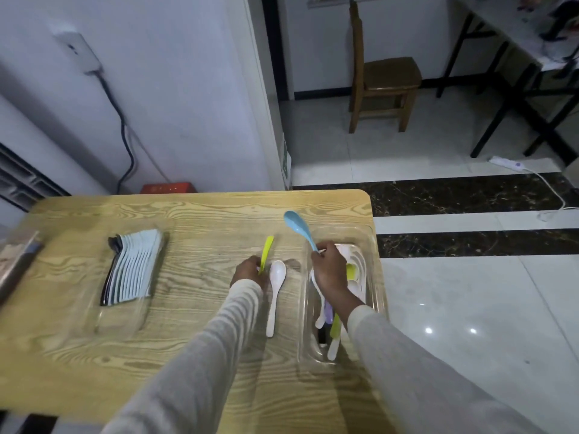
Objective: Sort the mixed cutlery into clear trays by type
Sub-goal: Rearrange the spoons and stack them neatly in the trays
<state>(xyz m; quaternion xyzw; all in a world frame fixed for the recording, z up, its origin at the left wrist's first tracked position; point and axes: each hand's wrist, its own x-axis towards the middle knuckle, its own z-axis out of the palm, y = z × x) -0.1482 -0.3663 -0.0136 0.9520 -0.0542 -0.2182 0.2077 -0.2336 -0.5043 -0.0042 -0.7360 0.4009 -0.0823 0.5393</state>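
My right hand grips the handle of a blue spoon, its bowl raised up and to the left over the far end of the right clear tray. That tray holds several white, yellow-green and purple spoons. My left hand is closed on a yellow-green utensil at the table's middle; only its handle shows. A white spoon lies loose on the table just right of my left hand. The left clear tray holds a fanned row of pale blue utensils.
The wooden table ends just past the right tray, with tiled floor beyond. A metal object sits at the table's left edge. A wooden chair and a power strip stand on the floor further back.
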